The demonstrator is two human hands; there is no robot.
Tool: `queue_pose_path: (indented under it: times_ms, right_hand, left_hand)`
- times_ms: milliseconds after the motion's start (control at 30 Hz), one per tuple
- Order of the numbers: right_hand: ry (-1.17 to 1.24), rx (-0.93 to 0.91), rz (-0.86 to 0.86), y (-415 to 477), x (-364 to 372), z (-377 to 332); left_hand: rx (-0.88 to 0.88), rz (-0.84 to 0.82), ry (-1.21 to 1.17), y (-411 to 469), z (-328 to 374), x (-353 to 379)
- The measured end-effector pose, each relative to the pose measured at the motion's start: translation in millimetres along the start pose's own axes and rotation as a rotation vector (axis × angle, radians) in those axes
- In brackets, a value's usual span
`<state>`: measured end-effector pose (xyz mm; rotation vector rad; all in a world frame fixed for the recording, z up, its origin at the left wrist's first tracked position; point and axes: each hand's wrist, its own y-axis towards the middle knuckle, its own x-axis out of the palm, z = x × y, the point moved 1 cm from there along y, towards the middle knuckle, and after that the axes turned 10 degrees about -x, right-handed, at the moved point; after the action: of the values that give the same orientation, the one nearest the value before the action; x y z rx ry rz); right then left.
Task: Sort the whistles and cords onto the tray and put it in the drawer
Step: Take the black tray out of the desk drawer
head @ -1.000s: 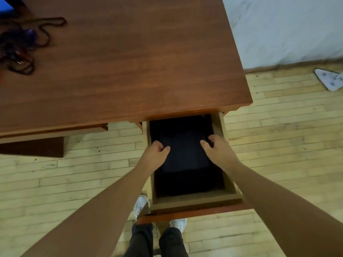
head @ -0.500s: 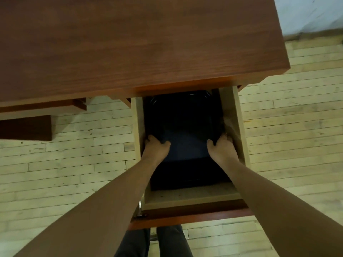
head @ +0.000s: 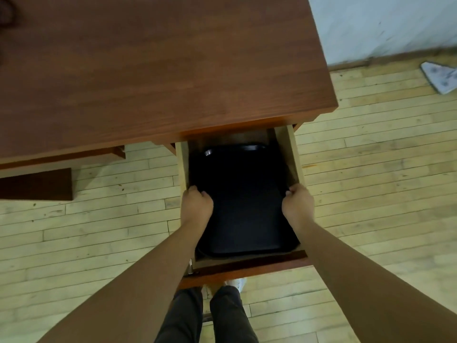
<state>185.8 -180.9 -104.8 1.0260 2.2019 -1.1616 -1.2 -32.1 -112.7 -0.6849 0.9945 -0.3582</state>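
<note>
While both the left hand [head: 197,206] and right hand [head: 298,206] clamp the tray [head: 244,209] low inside the drawer [head: 289,154], knuckles could scrape its walls, or a tilted lift could jam the tray.

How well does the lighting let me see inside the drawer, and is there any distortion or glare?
Head view: the drawer interior is deeply shadowed under the desk, so the black tray shows almost no surface detail and nothing can be told of what lies on it; small glints mark its far rim; floorboards bow from the wide-angle lens; the left hand and right hand are sharp enough.
</note>
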Motion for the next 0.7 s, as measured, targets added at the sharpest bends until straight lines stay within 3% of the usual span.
queue_pose_path:
  times_ms: [300, 700]
  right_hand:
    - [0.241, 0.126, 0.031, -73.5, -54.5, -20.7]
    - [0.297, 0.141, 0.025, -171.9, -96.7, -22.5]
  left_hand:
    - [-0.105, -0.037, -0.174, -62.3, 2.5, -71.5]
    - [-0.041, -0.156, -0.208, -144.5, -9.7, -144.1]
